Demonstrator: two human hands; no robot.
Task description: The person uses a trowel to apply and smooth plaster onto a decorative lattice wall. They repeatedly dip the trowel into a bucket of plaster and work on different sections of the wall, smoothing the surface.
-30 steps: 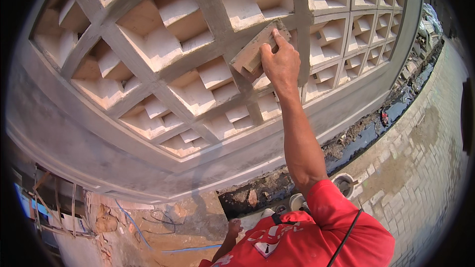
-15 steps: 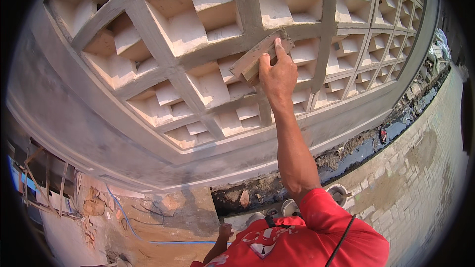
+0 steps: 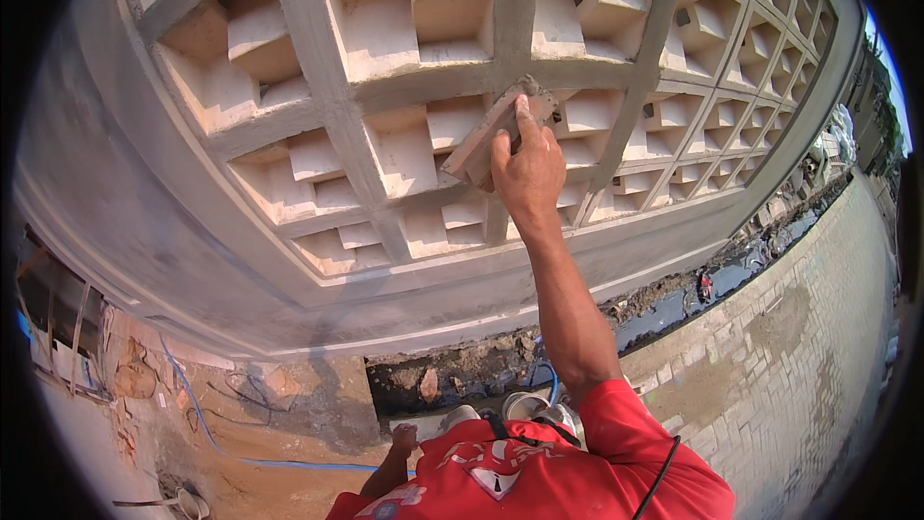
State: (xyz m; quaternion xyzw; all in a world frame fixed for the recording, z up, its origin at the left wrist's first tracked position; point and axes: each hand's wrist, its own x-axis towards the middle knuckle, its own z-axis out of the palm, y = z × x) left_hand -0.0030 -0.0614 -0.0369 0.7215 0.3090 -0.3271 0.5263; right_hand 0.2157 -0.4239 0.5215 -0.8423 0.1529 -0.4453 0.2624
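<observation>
My right hand [image 3: 531, 169] is closed around a flat rectangular plastering float [image 3: 472, 156], index finger stretched along its back. Grey mortar smears the far end of the float. It lies slantwise against the pale ventilation-block wall [image 3: 337, 125], just below where two grey mortar ribs [image 3: 513, 48] cross. Part of a block opening is hidden behind the float and hand. Low beside my body hangs my left hand [image 3: 404, 437], small in view, its fingers curled and nothing visible in them.
Beneath the wall runs a grey plastered ledge [image 3: 423, 313], with a rubble-filled trench [image 3: 452, 376] at its foot. A bucket [image 3: 525, 406] stands near my feet beside a blue hose [image 3: 308, 465]. Paving [image 3: 770, 366] stretches away on the right.
The float and my right hand have moved left along the rib and slightly down, and the float tilts more steeply. My view has shifted, and the left hand still hangs low.
</observation>
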